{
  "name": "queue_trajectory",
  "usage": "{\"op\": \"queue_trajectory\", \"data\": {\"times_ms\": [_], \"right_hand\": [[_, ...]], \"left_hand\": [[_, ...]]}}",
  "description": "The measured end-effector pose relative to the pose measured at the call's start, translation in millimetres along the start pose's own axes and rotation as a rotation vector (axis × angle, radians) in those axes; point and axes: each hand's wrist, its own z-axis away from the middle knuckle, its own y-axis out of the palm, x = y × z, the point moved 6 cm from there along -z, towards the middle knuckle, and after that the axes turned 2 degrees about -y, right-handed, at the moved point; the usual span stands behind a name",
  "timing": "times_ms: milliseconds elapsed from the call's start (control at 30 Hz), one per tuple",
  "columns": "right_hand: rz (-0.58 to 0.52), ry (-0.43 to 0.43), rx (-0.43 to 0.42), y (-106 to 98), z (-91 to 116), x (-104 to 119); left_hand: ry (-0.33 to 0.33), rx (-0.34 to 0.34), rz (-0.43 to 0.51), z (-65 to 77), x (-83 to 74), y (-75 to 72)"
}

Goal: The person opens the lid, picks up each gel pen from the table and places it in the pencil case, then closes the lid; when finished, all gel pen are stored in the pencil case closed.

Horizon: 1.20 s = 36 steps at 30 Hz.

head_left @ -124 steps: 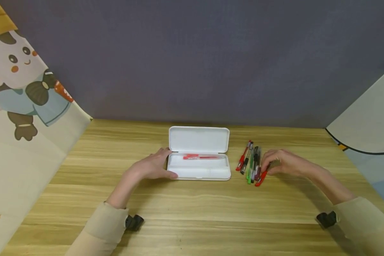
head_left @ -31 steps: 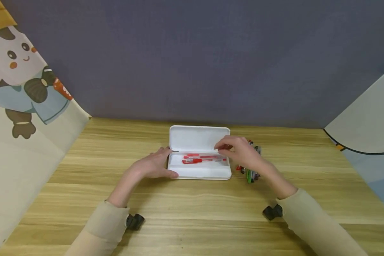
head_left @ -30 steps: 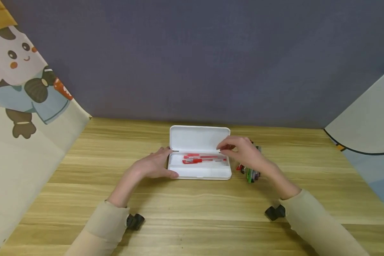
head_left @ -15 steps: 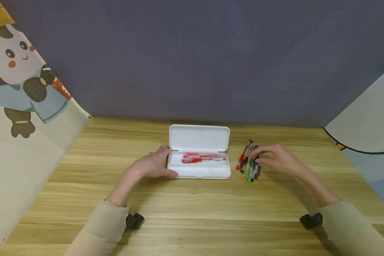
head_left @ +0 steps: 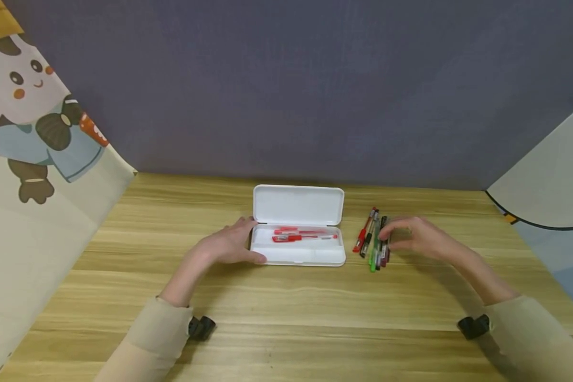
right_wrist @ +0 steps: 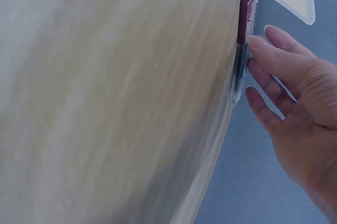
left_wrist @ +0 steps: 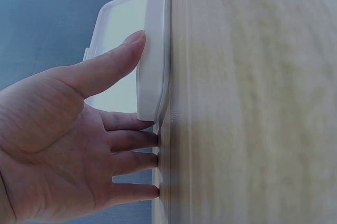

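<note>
A white pencil case [head_left: 298, 260] lies with its lid raised on the table, red pens [head_left: 291, 239] in its back compartment. My left hand [head_left: 229, 245] rests at the case's left end. The thumb touches the front wall and the other fingers reach straight past the end, as the left wrist view shows. To the right of the case lies a row of pens: a red pen [head_left: 363, 233], black ones, a green pen [head_left: 373, 262] and a maroon pen [right_wrist: 245, 16]. My right hand [head_left: 417, 237] is at the row's right side, fingers parted, thumb tip right at the maroon pen.
A wooden table [head_left: 286, 329] runs back to a dark grey partition [head_left: 305, 95]. Printed cloth panels stand at both sides, the left one with a cartoon figure [head_left: 43, 106]. Black wrist cameras [head_left: 201, 329] sit below both sleeves.
A red pen from the row's right end now lies in the case. My right hand has gone from over the case back to the row. My left hand stays at the case.
</note>
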Motion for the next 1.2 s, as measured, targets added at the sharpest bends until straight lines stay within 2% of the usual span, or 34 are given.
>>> {"op": "queue_trajectory", "data": {"times_ms": [233,467,800,1033,1200], "right_hand": [[0.069,-0.022,0.019,-0.9,-0.6,0.0],[0.129,-0.104,0.052,-3.3,1.2,9.2],[0.084,-0.17,0.143,-3.7,0.1,14.4],[0.079,-0.224,0.135,-3.4,1.7,17.0],[-0.009,-0.16,0.144,-6.5,2.1,18.4]], "left_hand": [[-0.007,0.005,0.009,2.6,-1.0,-0.6],[-0.004,-0.001,-0.01,4.0,-0.7,-3.0],[0.008,-0.001,-0.003,5.4,-0.6,-3.6],[0.004,-0.004,-0.002,6.3,-0.6,-3.5],[0.003,-0.004,-0.003,6.5,-0.1,-3.5]]}}
